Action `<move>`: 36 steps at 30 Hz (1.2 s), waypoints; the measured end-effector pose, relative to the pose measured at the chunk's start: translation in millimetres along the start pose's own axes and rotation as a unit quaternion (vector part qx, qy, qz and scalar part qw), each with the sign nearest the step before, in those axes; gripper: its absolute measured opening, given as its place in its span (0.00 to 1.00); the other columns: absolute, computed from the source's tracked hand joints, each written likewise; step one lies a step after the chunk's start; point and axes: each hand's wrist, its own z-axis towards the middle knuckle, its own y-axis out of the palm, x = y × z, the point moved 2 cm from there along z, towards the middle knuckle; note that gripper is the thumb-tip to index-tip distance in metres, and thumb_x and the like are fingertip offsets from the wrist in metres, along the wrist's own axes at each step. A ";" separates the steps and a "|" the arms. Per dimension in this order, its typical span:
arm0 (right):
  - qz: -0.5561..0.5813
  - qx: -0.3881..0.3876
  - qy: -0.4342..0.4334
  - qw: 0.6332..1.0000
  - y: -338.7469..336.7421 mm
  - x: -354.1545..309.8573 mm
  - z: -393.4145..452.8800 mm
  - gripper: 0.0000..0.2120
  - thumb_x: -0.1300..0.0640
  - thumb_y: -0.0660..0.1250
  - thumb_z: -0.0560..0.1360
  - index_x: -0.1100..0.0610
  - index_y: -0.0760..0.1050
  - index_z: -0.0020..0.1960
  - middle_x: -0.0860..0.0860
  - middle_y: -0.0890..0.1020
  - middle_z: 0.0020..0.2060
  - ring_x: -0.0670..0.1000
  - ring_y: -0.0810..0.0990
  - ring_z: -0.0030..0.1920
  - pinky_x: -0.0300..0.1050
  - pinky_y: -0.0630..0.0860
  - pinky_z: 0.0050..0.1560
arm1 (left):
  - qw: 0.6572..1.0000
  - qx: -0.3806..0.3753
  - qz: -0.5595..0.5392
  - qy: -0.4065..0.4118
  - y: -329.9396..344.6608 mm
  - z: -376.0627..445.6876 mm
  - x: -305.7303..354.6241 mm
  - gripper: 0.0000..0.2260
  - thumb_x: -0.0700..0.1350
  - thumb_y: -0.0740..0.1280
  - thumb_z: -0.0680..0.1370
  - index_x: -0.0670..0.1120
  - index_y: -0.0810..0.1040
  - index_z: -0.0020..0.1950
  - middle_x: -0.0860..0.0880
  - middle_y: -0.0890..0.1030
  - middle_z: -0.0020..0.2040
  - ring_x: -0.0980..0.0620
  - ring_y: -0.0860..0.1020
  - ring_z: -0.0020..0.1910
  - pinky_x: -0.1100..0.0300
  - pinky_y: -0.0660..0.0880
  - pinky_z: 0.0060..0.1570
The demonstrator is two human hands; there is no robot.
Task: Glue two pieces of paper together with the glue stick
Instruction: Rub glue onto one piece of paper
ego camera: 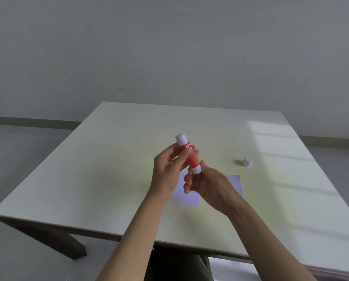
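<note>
A red glue stick (189,154) with white ends is held tilted above the table, its upper end pointing away from me. My left hand (168,169) grips its red body from the left. My right hand (210,184) pinches the white base end with thumb and fingers. A white cap (247,161) stands alone on the table to the right. Two pale lilac paper squares lie flat under my hands: one paper (186,197) partly covered by both hands, the other paper (235,183) mostly hidden by my right wrist.
The pale table (108,169) has its near edge (88,230) running diagonally at the lower left, with a dark leg under it. A sunlit patch falls on the table's right side. A plain wall and grey floor lie beyond.
</note>
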 end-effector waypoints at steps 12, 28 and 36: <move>-0.042 0.133 -0.143 0.980 4.1 0.2 -2.2 0.17 0.50 0.67 0.70 0.60 0.77 0.54 0.53 0.85 0.40 0.53 0.82 0.35 0.41 0.78 0.38 | 0.999 -0.014 0.036 0.019 -2.1 3.4 -4.5 0.05 0.48 0.70 0.74 0.55 0.84 0.46 0.53 0.86 0.47 0.53 0.83 0.49 0.62 0.79 0.45; -0.346 0.324 -0.123 0.872 -31.8 -25.7 32.7 0.10 0.56 0.65 0.75 0.63 0.76 0.44 0.55 0.83 0.31 0.51 0.81 0.27 0.44 0.78 0.30 | 0.685 -0.289 0.668 0.025 -73.6 13.7 -57.8 0.34 0.58 0.68 0.73 0.48 0.62 0.75 0.54 0.57 0.78 0.54 0.52 0.77 0.54 0.47 0.75; -0.503 0.249 -0.113 0.820 -12.9 -8.6 55.3 0.12 0.53 0.59 0.79 0.62 0.68 0.46 0.41 0.76 0.22 0.49 0.79 0.25 0.39 0.71 0.31 | 0.659 -0.285 0.695 0.045 -79.7 22.6 -66.4 0.41 0.66 0.66 0.69 0.47 0.60 0.75 0.55 0.61 0.76 0.55 0.51 0.77 0.52 0.44 0.75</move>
